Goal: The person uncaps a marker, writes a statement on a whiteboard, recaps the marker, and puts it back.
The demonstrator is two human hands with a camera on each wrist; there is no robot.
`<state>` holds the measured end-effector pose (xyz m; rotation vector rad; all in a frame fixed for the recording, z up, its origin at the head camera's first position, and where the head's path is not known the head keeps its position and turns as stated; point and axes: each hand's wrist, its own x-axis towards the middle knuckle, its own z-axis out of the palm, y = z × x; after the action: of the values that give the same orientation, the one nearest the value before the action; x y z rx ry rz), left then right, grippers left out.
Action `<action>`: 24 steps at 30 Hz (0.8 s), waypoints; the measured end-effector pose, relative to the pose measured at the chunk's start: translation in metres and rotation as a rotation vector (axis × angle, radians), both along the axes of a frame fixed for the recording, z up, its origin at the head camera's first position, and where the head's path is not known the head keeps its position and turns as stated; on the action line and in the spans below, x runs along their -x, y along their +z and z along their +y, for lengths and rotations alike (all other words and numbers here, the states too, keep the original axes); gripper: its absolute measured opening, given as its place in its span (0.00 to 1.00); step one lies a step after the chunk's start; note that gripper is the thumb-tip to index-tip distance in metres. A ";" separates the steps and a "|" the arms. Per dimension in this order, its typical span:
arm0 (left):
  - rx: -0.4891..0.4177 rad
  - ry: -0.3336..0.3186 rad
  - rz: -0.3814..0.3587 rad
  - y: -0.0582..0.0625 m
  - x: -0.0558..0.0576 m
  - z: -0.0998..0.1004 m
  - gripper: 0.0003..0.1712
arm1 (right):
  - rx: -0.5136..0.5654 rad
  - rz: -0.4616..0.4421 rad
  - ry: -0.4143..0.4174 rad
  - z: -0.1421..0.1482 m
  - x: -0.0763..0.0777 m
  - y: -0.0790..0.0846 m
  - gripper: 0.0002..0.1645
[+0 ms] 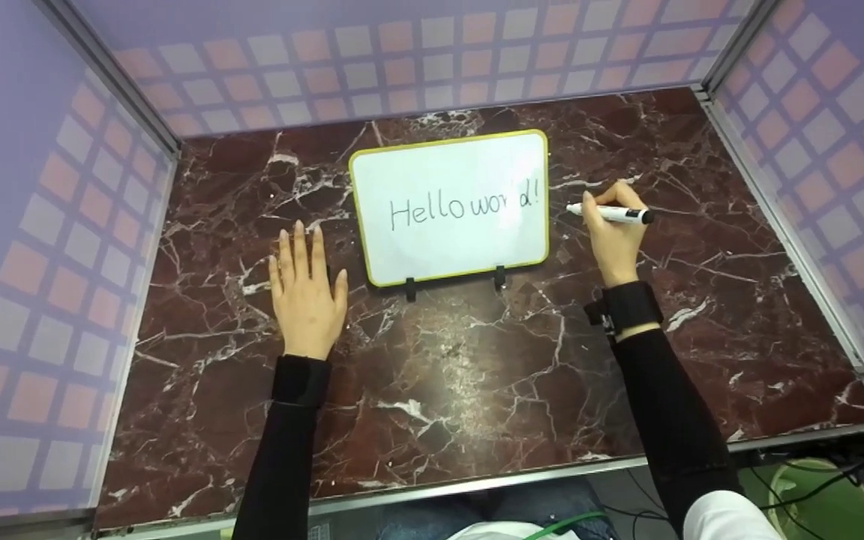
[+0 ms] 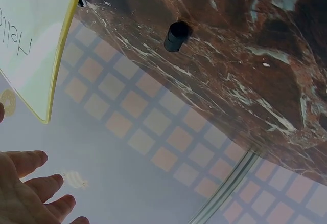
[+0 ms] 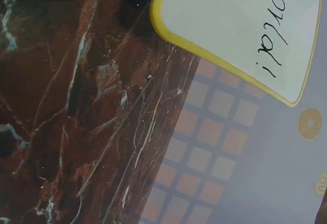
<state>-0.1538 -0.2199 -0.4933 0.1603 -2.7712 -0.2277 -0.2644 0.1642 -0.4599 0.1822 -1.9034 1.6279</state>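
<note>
A whiteboard with a yellow frame stands on two black feet, "Hello world!" handwritten across it in black. My right hand, to the right of the board, pinches a white marker between thumb and fingers. The marker's narrow end points left toward the board and its black end points right. To the board's left, my left hand lies palm down over the table with straight fingers, holding nothing. Beyond it in the left wrist view, a short black cylinder stands on the tabletop, mostly hidden by the hand in the head view.
Dark red marble-patterned tabletop spreads around the board. Purple panels with pink and white squares enclose the back and both sides, joined by metal posts. A green bin and cables are below the table's front right edge.
</note>
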 end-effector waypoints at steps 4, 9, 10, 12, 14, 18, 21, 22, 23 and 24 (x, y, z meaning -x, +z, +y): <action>-0.004 0.015 -0.022 -0.004 -0.001 -0.005 0.41 | 0.030 -0.021 0.034 0.003 -0.004 -0.003 0.16; -0.074 0.017 -0.127 -0.013 0.002 -0.015 0.43 | 0.054 -0.027 0.032 0.011 -0.006 -0.007 0.14; -0.095 0.016 -0.161 -0.014 0.003 -0.018 0.43 | 0.057 -0.028 0.028 0.011 -0.007 -0.008 0.14; -0.135 0.014 -0.239 -0.017 0.006 -0.021 0.42 | 0.055 -0.023 0.026 0.012 -0.007 -0.009 0.14; -0.156 0.011 -0.301 -0.021 0.010 -0.023 0.40 | 0.038 -0.020 0.021 0.012 -0.007 -0.010 0.14; -0.171 0.004 -0.369 -0.027 0.022 -0.023 0.35 | 0.011 -0.009 0.022 0.007 -0.007 -0.009 0.14; -0.172 0.023 -0.386 -0.030 0.033 -0.023 0.32 | 0.003 0.006 0.031 0.003 -0.007 -0.007 0.14; -0.170 0.038 -0.391 -0.031 0.036 -0.024 0.30 | 0.003 0.011 0.032 0.002 -0.007 -0.007 0.14; -0.167 0.053 -0.395 -0.031 0.040 -0.024 0.29 | 0.002 0.018 0.036 0.001 -0.007 -0.007 0.14; -0.163 0.073 -0.402 -0.032 0.043 -0.024 0.28 | -0.003 0.024 0.036 0.000 -0.007 -0.007 0.14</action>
<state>-0.1968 -0.2444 -0.5251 0.3863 -3.1343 -0.4465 -0.2571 0.1641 -0.4667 0.2372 -1.8941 1.6394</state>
